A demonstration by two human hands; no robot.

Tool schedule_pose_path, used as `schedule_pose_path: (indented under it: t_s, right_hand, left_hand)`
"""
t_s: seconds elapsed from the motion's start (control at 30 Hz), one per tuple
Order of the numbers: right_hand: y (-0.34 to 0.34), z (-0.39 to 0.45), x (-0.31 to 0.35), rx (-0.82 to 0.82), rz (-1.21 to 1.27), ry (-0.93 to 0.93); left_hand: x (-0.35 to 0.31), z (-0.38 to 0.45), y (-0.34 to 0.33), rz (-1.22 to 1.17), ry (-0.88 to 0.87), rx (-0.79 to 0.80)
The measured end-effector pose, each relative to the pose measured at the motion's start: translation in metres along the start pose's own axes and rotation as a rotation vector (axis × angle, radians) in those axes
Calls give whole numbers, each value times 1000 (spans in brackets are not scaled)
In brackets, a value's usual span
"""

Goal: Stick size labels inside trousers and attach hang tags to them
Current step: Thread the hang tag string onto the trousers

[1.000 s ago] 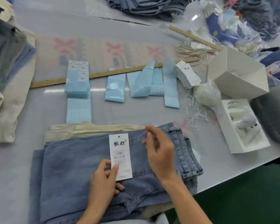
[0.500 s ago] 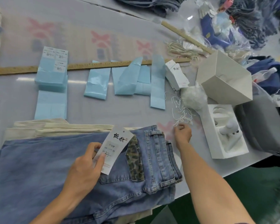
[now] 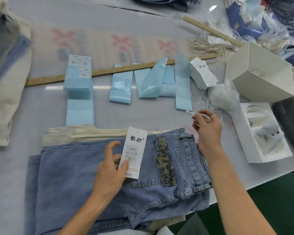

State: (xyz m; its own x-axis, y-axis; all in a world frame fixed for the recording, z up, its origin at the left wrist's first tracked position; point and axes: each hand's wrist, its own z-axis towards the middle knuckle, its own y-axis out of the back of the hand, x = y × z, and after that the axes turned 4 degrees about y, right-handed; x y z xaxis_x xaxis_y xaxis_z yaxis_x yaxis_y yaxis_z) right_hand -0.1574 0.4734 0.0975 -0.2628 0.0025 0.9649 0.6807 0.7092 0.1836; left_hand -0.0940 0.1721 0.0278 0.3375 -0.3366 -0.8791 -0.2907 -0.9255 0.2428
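**Hang tag and string meet over a pair of jeans**

A person at a packing surface [image 3: 143, 116] works on the top pair of folded blue jeans [image 3: 85, 170], the landmark of this scene. The left hand [image 3: 110, 173] pinches a white hang tag [image 3: 134, 153] by its lower edge between thumb and fingers, the tag standing tilted over the middle of the jeans, just left of a leopard-print patch [image 3: 165, 165] beside the back pocket. The right hand [image 3: 207, 128], above the jeans' waistband at their far right corner, has its fingers curled round a thin white tag string [image 3: 192, 113], one end of which pokes out to the left of the fingertips. More loose strings [image 3: 209, 104] lie just beyond that hand, next to a ball of clear plastic [image 3: 223, 97]. Beyond the jeans lie stacks of blue label sheets [image 3: 78, 77], some bearing white size stickers, along with a wooden ruler [image 3: 109, 72] and a spare pile of hang tags [image 3: 203, 73]. Cream trousers [image 3: 85, 133] sit under the jeans.

The step in hand appears to be tagging: tag and string are both picked up but not yet joined. The next move likely calls for bringing the two hands together, feeding the string through the hole at the tag's top, then looping it through a belt loop [image 3: 185, 136] on the waistband. Whether a size label is already stuck inside cannot be told.
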Motion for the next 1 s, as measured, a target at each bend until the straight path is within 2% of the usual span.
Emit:
schedule_pose_path:
  t_s: [0.1, 0.2, 0.3, 0.4, 0.47, 0.57, 0.67, 0.73, 0.8, 0.87, 0.93, 1.0]
  right_hand:
    - [-30, -57, 14, 200, 254, -29]
    - [-61, -106, 7, 309, 290, -128]
    - [-76, -147, -17, 381, 201, -240]
    - [-67, -174, -38, 372, -65, -234]
    - [-53, -184, -43, 362, -357, -90]
    - [-36, -195, -42, 377, -765, 268]
    - [-38, -191, -37, 386, -846, 632]
    - [-48, -183, -36, 556, -838, 832]
    - [-60, -177, -41, 740, -877, 922]
    - [-72, -173, -51, 856, -924, 931]
    - [-77, -170, -60, 920, -925, 902]
    - [-77, -165, -66, 937, -899, 890]
  left_hand:
    - [-1, -5, 6, 4, -70, 37]
    - [5, -11, 14, -21, -32, 47]
    - [15, -23, 22, -45, 24, 47]
    - [26, -30, 29, -74, 74, 28]
    - [30, -32, 29, -73, 89, 10]
    - [29, -28, 27, 12, 97, -23]
    - [25, -22, 29, 231, 85, -94]
    - [22, -19, 33, 489, 38, -220]
    - [18, -17, 36, 589, -52, -374]
    - [15, -11, 39, 506, -121, -483]
    - [12, 0, 42, 462, -121, -448]
    - [9, 13, 40, 537, -118, -351]
